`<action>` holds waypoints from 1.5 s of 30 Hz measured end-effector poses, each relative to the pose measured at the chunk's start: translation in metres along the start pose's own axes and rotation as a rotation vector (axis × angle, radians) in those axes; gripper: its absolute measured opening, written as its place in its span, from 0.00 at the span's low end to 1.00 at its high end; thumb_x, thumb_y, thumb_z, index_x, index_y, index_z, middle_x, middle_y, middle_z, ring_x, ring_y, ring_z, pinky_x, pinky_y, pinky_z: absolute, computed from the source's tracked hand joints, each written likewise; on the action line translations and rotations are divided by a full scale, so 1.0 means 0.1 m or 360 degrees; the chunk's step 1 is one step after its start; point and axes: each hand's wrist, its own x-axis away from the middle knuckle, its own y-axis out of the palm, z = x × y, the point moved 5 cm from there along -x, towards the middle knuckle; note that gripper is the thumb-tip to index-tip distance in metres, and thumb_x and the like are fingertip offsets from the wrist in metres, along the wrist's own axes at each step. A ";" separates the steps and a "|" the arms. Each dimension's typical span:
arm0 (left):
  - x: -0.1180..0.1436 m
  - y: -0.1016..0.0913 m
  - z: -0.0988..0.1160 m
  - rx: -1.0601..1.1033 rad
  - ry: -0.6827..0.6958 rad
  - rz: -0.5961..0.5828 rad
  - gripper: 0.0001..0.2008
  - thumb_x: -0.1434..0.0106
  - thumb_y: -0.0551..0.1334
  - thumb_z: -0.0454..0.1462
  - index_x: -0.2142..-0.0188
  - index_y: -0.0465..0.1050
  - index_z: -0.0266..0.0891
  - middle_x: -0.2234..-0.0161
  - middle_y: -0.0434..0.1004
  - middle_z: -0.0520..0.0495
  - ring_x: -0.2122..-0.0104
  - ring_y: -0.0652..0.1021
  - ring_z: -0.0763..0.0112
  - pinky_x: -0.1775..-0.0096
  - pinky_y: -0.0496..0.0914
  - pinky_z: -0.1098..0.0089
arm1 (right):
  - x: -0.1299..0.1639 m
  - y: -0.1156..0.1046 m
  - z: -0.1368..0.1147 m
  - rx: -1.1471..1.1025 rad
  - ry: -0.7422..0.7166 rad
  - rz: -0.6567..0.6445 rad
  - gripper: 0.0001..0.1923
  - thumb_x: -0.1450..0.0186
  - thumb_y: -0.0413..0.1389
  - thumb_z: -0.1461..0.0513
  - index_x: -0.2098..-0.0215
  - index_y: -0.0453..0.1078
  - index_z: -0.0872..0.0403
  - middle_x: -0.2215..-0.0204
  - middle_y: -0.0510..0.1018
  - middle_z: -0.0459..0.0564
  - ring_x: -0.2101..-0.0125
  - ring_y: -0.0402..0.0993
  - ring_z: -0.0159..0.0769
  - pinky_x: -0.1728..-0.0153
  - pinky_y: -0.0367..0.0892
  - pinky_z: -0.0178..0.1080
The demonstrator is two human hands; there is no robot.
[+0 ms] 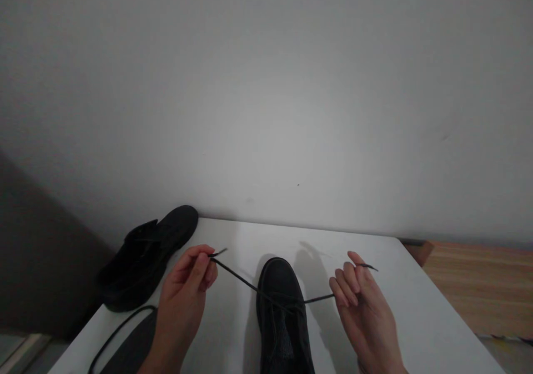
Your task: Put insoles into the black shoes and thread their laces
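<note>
1. Left hand (185, 288): thumb and forefinger pinched on one end of the black shoelace (237, 277), short tip sticking out past the fingertips toward the wall.
2. Right hand (362, 307): holds the other lace end between the upper fingers, tip poking out to the right; remaining fingers loosely curled, palm turned inward.
3. Shoelace runs taut from each hand down to the middle, forming a shallow V that meets at the top of the lacing on the black shoe (283, 313).
4. Black shoe stands upright on the white counter (416, 307), between both hands, toe pointing away toward the wall, heel cut off by the lower frame edge.
5. Second black shoe (145, 257) sits at the counter's far-left corner, behind the left hand, toe near the wall, well apart from the first shoe. Looks unlaced, tongue loose; can't confirm detail, too dark.
6. Dark insole (133, 346) lies flat at the left counter edge beside the left forearm, with a loose black cord (112, 332) curving along it.
7. Plain grey wall (266, 85) behind the counter; wooden surface (478, 285) to the right, lower than the counter top.
8. Hand shadows fall on the counter behind the shoe.
</note>
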 end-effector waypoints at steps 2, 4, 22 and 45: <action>-0.06 -0.08 0.00 0.0064 0.0069 0.0159 0.17 0.50 0.78 0.46 0.66 0.82 0.39 0.73 0.74 0.54 0.77 0.69 0.81 0.75 0.65 0.80 | -0.01 -0.04 0.03 -0.0002 0.0030 0.0025 0.07 0.33 0.63 0.57 0.59 0.75 0.52 0.79 0.52 0.36 0.81 0.40 0.25 0.84 0.51 0.26; -0.10 -0.13 -0.01 0.0079 0.0130 0.0264 0.17 0.49 0.77 0.47 0.66 0.82 0.40 0.71 0.76 0.53 0.76 0.70 0.81 0.74 0.67 0.80 | -0.02 -0.08 0.06 0.0006 0.0067 0.0045 0.08 0.32 0.63 0.55 0.62 0.74 0.52 0.80 0.51 0.35 0.81 0.38 0.26 0.85 0.49 0.27; -0.07 -0.04 0.03 -0.0655 0.0316 -0.0188 0.06 0.41 0.70 0.38 0.65 0.83 0.39 0.72 0.78 0.50 0.76 0.70 0.74 0.73 0.66 0.73 | -0.04 -0.17 -0.08 0.0667 -0.0191 -0.0132 0.12 0.38 0.67 0.51 0.67 0.80 0.51 0.72 0.73 0.45 0.78 0.53 0.26 0.78 0.55 0.32; 0.42 0.39 -0.21 -0.1505 0.0143 -0.1571 0.08 0.43 0.61 0.27 0.68 0.77 0.39 0.74 0.72 0.55 0.74 0.68 0.74 0.68 0.63 0.74 | 0.18 0.11 0.11 0.1961 0.0003 -0.1317 0.10 0.33 0.53 0.62 0.74 0.61 0.51 0.75 0.63 0.42 0.73 0.60 0.34 0.71 0.56 0.37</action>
